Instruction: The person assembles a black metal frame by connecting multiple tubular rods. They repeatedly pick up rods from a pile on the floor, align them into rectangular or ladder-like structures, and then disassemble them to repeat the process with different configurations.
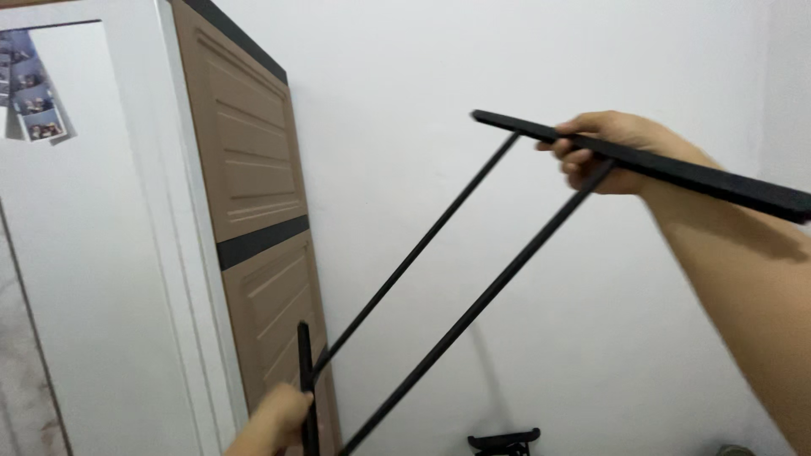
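Note:
A black metal frame (439, 329) made of two thin rods joined to flat end bars is held up in front of a white wall. My right hand (604, 152) grips the upper flat bar (718, 181), which runs from the upper middle to the right edge. My left hand (274, 422), at the bottom of the view, is closed around the lower short bar (304, 359). The two rods slant from lower left to upper right between my hands.
A tall brown cabinet (253, 169) with panelled doors and black trim stands against the wall at the left. Beside it is a white door or mirror frame (177, 253) with small photos (34, 101) stuck on. A black object (504, 441) sits low by the wall.

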